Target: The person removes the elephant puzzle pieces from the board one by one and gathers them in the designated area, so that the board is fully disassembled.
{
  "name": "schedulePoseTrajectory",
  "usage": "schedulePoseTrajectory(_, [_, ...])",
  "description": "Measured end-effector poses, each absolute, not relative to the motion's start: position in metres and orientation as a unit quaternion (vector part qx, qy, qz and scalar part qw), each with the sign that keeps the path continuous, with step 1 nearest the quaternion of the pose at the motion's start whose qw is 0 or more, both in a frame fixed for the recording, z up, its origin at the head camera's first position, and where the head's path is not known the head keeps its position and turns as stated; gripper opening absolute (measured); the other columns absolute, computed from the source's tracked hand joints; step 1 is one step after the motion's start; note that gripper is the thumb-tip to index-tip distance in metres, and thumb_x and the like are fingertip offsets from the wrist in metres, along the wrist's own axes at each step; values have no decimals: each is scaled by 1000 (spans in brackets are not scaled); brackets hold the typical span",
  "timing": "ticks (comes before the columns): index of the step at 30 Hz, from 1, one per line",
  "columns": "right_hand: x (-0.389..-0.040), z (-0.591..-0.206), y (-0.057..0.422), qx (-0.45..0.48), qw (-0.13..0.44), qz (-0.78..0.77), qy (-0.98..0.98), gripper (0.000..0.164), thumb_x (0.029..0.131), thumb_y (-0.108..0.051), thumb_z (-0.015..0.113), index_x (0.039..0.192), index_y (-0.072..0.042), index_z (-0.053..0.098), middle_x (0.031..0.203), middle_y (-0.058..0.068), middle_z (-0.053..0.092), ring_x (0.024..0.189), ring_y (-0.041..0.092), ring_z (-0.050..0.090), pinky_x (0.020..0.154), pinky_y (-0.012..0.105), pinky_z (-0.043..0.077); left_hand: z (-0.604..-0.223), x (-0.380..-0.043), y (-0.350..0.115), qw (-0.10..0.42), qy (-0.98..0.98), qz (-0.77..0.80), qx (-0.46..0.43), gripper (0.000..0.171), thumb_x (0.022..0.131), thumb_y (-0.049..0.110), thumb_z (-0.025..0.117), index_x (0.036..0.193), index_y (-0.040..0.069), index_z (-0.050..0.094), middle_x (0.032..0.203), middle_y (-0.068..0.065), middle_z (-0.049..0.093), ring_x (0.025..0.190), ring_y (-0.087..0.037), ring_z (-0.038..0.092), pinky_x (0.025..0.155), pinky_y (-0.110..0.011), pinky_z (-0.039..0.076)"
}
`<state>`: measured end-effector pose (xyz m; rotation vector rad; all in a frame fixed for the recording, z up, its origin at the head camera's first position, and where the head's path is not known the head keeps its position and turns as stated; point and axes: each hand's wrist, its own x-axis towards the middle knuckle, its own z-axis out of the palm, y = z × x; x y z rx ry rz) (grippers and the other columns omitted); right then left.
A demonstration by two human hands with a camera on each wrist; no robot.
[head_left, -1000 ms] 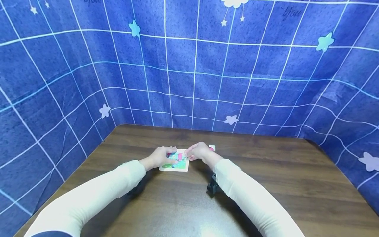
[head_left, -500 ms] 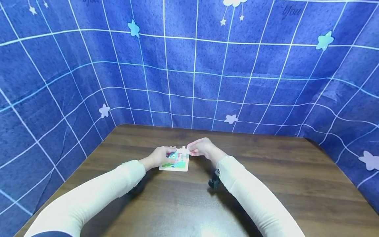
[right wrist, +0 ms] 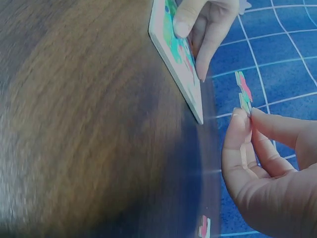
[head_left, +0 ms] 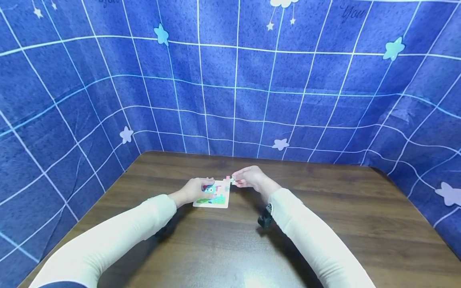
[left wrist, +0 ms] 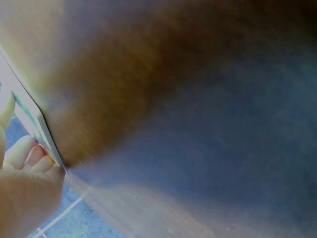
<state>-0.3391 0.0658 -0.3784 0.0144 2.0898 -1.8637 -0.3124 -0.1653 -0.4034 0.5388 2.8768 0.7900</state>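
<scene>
My left hand (head_left: 193, 190) grips the left side of a small jigsaw puzzle board (head_left: 222, 200). The board has a pale frame and a colourful picture, and leans up from the table in the right wrist view. In that view the left thumb (right wrist: 183, 26) lies on its face. Just off the board's upper right corner, my right hand (head_left: 253, 179) pinches a jigsaw piece (right wrist: 245, 90) between thumb and fingertip. The piece is pink and green, held apart from the board. My left hand (left wrist: 27, 188) is also at the edge of the left wrist view, beside the board's rim.
Another pink and white jigsaw piece (right wrist: 204, 226) lies on the brown wooden table (head_left: 201, 244); the right hand hides it in the head view. A blue gridded curtain (head_left: 219, 100) hangs behind the table. A black device (head_left: 264, 217) sits at the right wrist.
My right hand has lifted the jigsaw piece off the board's face and drawn it up and right. My left hand and the board stay nearly still.
</scene>
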Motion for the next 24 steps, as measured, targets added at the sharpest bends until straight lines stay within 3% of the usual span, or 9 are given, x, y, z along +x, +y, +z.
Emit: schedulePoseTrajectory(24, [-344,-380,98,18,154,-672,724,30,88,6,63,117,13,61,71,5,68,60,10,64,64,22,58,-399,-320,-181,109,931,254,237,71,84,30,76,143,6,46,153,-9,38,144,-37,28,118,-56,21])
